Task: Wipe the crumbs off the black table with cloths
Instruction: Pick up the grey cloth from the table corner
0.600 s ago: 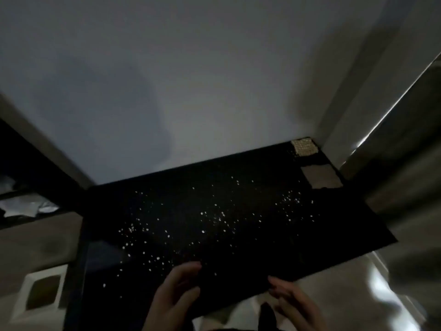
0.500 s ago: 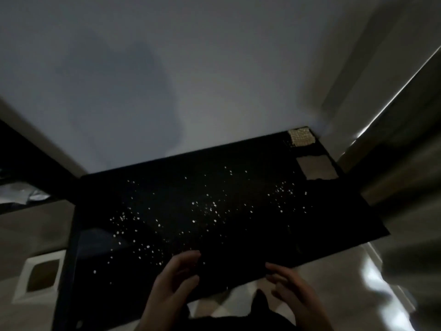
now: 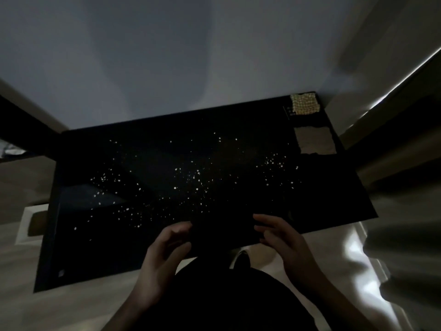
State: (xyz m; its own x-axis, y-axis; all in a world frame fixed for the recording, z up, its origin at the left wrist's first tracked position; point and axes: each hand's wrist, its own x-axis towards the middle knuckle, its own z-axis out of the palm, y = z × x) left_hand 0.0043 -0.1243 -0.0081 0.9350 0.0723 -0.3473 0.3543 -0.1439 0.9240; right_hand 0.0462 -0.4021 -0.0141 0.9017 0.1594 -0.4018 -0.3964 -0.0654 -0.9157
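Observation:
A black table [image 3: 334, 199] fills the middle of the dim head view. Pale crumbs [image 3: 191, 177] are scattered across its top from left to right. Two cloths lie at its far right corner: a yellow waffle-textured cloth [image 3: 305, 104] and, nearer to me, a flat beige cloth [image 3: 314, 141]. My left hand [image 3: 164, 249] and my right hand [image 3: 279, 237] hover over the table's near edge, fingers loosely curled, palms facing each other. Neither hand holds anything that I can make out.
A white wall [image 3: 191, 56] stands right behind the table. A white-framed square object [image 3: 31, 223] lies on the floor at the left. A bright strip of light [image 3: 358, 254] falls on the floor at the right. My dark clothing fills the bottom centre.
The view has shifted, so the table sits higher and more centred. Both hands have come further over the near edge and spread apart a little.

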